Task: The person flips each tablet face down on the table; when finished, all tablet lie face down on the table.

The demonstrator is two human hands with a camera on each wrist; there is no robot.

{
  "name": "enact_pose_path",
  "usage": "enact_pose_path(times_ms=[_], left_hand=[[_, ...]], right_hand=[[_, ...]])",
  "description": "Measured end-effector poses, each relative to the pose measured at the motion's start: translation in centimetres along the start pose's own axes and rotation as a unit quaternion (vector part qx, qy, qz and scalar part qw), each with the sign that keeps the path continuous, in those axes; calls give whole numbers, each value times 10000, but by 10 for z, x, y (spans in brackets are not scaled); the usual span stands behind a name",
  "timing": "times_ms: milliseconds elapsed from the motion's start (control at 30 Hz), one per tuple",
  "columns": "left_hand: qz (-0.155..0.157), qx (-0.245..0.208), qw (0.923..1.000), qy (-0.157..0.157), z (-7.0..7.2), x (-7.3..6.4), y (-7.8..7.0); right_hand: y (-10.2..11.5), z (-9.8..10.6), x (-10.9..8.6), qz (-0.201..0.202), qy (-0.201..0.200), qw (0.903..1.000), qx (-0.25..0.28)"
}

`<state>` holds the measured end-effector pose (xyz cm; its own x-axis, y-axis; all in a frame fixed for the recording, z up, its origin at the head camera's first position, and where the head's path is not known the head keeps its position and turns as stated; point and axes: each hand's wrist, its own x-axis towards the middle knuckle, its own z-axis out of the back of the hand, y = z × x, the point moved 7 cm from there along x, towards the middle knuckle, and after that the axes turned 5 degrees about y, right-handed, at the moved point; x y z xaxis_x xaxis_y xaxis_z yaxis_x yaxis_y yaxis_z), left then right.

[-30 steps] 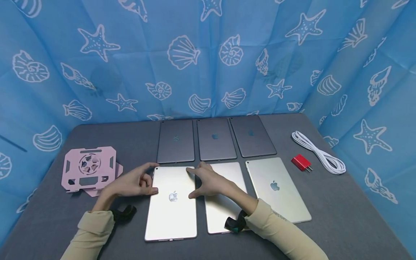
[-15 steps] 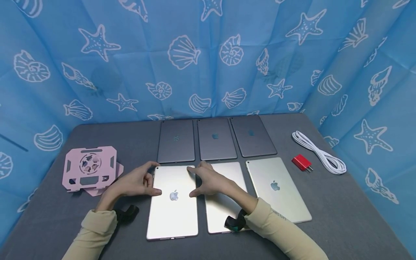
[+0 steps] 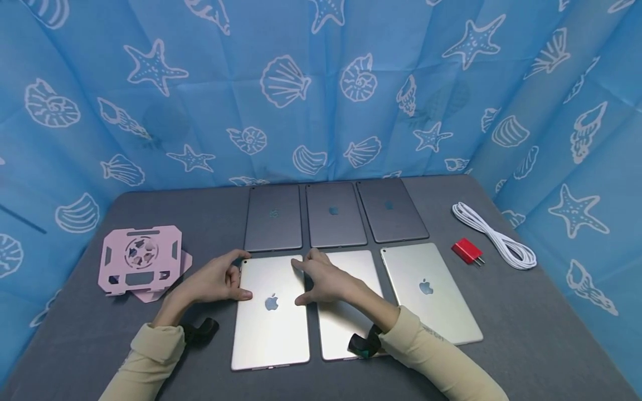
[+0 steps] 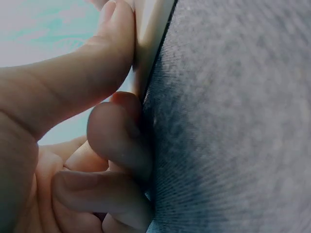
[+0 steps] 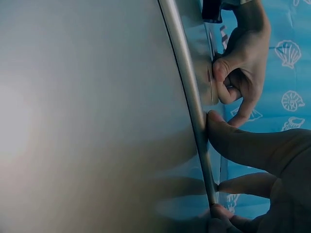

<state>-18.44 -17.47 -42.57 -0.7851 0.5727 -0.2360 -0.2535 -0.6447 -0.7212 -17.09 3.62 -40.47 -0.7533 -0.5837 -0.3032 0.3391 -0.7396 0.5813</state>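
A silver tablet [image 3: 271,342] lies back up at front left, its logo near the middle. My left hand [image 3: 213,280] is at its left side. The index finger reaches the far left corner, the thumb presses at the left edge, and the other fingers are curled. Across from it, my right hand [image 3: 328,278] spans the gap to the middle silver tablet [image 3: 341,334], partly covering that one. Its thumb and index finger are spread and touch the right side of the left tablet. In the right wrist view the middle tablet's long edge runs close beside the right fingertips.
Dark tablets, among them a left one [image 3: 273,228], form a row behind. Another silver tablet [image 3: 426,306] lies at right, with a red plug adapter [image 3: 467,250] and a coiled white cable [image 3: 494,234] beyond. A pink folding stand [image 3: 140,262] sits at left. A shell-patterned curtain [image 3: 321,100] borders the table.
The left silver tablet has slid slightly right and straightened, its near end swinging toward the middle tablet. My left hand has moved right with it; my right hand has stayed nearly in place.
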Motion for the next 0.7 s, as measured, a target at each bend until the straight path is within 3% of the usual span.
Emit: enact_pose_path(times_ms=[267,433,600,700], left_hand=[[-24,-27,9999,-110,3,2,1],[-21,208,9995,-219,4,-1,-3],[-132,713,9959,-543,5,-7,-15],[-207,1393,9851,-990,10,-13,-25]], right_hand=[[4,1,-3,95,-36,9999,-85],[4,0,-5,202,79,9996,-206],[4,4,-15,417,59,9985,-357],[-1,17,-26,445,-339,9973,-473]])
